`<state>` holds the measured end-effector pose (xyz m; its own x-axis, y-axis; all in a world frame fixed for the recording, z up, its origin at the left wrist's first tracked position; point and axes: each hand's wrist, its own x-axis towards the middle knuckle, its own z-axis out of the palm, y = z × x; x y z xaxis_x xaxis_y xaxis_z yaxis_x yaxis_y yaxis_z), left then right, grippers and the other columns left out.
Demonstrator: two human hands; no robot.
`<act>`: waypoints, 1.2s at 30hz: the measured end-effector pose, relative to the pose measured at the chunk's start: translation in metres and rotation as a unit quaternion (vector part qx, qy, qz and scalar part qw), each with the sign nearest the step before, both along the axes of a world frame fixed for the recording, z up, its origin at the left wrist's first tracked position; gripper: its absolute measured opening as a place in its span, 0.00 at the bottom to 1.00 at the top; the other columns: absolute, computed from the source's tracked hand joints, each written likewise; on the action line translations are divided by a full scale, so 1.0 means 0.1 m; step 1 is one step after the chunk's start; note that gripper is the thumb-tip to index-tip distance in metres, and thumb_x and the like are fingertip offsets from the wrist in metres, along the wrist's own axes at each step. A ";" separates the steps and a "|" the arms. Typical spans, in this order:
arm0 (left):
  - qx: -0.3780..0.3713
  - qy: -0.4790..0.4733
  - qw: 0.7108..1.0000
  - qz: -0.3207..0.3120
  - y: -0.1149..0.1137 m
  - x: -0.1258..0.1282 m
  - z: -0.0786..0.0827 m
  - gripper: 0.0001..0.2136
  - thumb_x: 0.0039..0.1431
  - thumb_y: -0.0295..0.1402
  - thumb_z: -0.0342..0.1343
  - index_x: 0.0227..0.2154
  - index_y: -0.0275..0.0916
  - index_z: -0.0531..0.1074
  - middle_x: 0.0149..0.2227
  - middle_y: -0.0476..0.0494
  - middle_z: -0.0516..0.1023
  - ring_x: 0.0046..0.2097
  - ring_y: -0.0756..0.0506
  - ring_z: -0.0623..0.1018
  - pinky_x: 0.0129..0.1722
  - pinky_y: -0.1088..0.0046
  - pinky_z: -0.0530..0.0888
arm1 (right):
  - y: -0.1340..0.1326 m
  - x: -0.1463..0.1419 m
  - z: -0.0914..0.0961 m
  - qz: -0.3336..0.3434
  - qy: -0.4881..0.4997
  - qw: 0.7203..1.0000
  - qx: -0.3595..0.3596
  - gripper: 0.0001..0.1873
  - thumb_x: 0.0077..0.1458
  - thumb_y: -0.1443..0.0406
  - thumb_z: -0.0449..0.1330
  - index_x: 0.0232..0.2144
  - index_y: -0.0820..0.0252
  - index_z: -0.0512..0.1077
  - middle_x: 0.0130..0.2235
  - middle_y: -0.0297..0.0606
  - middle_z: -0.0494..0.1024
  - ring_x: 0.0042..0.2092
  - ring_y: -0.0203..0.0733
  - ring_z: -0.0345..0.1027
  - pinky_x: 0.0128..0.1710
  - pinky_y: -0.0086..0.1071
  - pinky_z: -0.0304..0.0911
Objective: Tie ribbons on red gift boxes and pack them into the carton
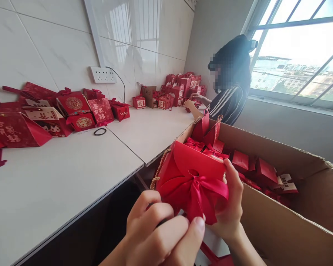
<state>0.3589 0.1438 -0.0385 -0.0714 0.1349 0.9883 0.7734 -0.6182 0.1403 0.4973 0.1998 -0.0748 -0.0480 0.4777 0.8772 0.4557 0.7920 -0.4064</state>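
A red gift box [195, 157] with a curved flap is held in front of me, tilted, just by the near corner of the cardboard box. My right hand [233, 201] grips it from the right side, fingers partly hidden behind it. A crimson satin ribbon [201, 186] is tied in a bow on its front. My left hand [161, 231] is closed at the lower front of the gift box, thumb and finger pinching a ribbon tail. A twisted gold cord [155, 179] hangs at the box's left side.
A large cardboard box [288, 218] at right holds several red gift boxes [266, 171]. More red boxes [74, 105] line the wall on the white table [58, 177], near a black ring [100, 132]. A co-worker [230, 77] handles boxes at the far end.
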 end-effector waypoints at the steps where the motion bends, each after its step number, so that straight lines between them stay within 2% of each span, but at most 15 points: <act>1: -0.001 -0.005 1.000 0.001 0.00 0.00 0.00 0.08 0.56 0.22 0.54 0.27 0.41 0.74 0.22 0.53 0.71 0.22 0.54 0.70 0.24 0.71 0.72 | 0.00 0.00 0.00 0.002 0.000 1.000 0.000 0.50 0.43 0.57 0.65 0.65 0.53 0.47 0.55 0.50 0.65 0.49 0.52 0.67 0.33 0.36 0.70; 6: 0.014 0.010 1.000 -0.017 0.01 -0.02 -0.01 0.08 0.55 0.21 0.55 0.28 0.40 0.74 0.23 0.53 0.71 0.22 0.55 0.71 0.23 0.74 0.74 | 0.00 -0.02 0.00 0.002 0.003 1.000 0.002 0.49 0.43 0.56 0.65 0.64 0.53 0.48 0.55 0.50 0.65 0.50 0.53 0.66 0.34 0.37 0.70; 12: 0.010 0.005 1.000 -0.011 0.01 -0.02 -0.01 0.09 0.55 0.20 0.54 0.27 0.41 0.74 0.22 0.54 0.71 0.21 0.55 0.70 0.18 0.77 0.72 | -0.01 -0.02 -0.02 -0.003 0.002 1.000 0.004 0.48 0.45 0.57 0.64 0.64 0.53 0.49 0.56 0.50 0.64 0.55 0.57 0.62 0.36 0.39 0.70; 18: 0.013 0.003 1.000 0.004 0.01 -0.02 -0.01 0.09 0.55 0.21 0.53 0.27 0.42 0.73 0.21 0.54 0.70 0.19 0.54 0.69 0.17 0.77 0.72 | -0.02 -0.04 0.00 0.003 0.005 1.000 0.001 0.48 0.45 0.57 0.64 0.64 0.53 0.49 0.56 0.50 0.65 0.54 0.57 0.62 0.37 0.40 0.71; 23: -0.005 -0.053 0.998 0.036 -0.03 0.05 -0.06 0.09 0.58 0.25 0.52 0.26 0.43 0.74 0.20 0.53 0.70 0.20 0.53 0.70 0.20 0.76 0.74 | -0.03 -0.05 0.02 0.016 0.003 1.000 -0.025 0.48 0.45 0.59 0.65 0.64 0.52 0.48 0.60 0.50 0.61 0.55 0.56 0.62 0.38 0.40 0.71; 25: -0.007 -0.058 0.998 0.031 -0.03 0.05 -0.08 0.08 0.58 0.25 0.53 0.26 0.42 0.74 0.21 0.53 0.70 0.20 0.54 0.71 0.18 0.77 0.73 | -0.02 -0.05 0.01 0.027 0.008 0.999 -0.019 0.47 0.46 0.59 0.64 0.64 0.53 0.48 0.59 0.50 0.62 0.55 0.56 0.62 0.38 0.40 0.71; 31: 0.002 -0.002 1.000 0.011 0.02 -0.06 -0.08 0.07 0.57 0.27 0.54 0.29 0.44 0.75 0.19 0.53 0.71 0.17 0.53 0.70 0.13 0.78 0.70 | 0.02 -0.06 0.00 0.030 0.001 0.999 -0.018 0.48 0.45 0.57 0.64 0.64 0.53 0.48 0.58 0.51 0.63 0.53 0.55 0.64 0.36 0.39 0.71; 36: 0.013 0.007 1.000 0.004 0.07 -0.09 -0.06 0.05 0.57 0.27 0.54 0.30 0.42 0.74 0.19 0.55 0.72 0.16 0.55 0.68 0.16 0.78 0.71 | 0.01 -0.07 -0.03 0.039 0.018 0.998 -0.041 0.48 0.44 0.57 0.66 0.64 0.51 0.49 0.57 0.49 0.64 0.45 0.50 0.70 0.29 0.34 0.69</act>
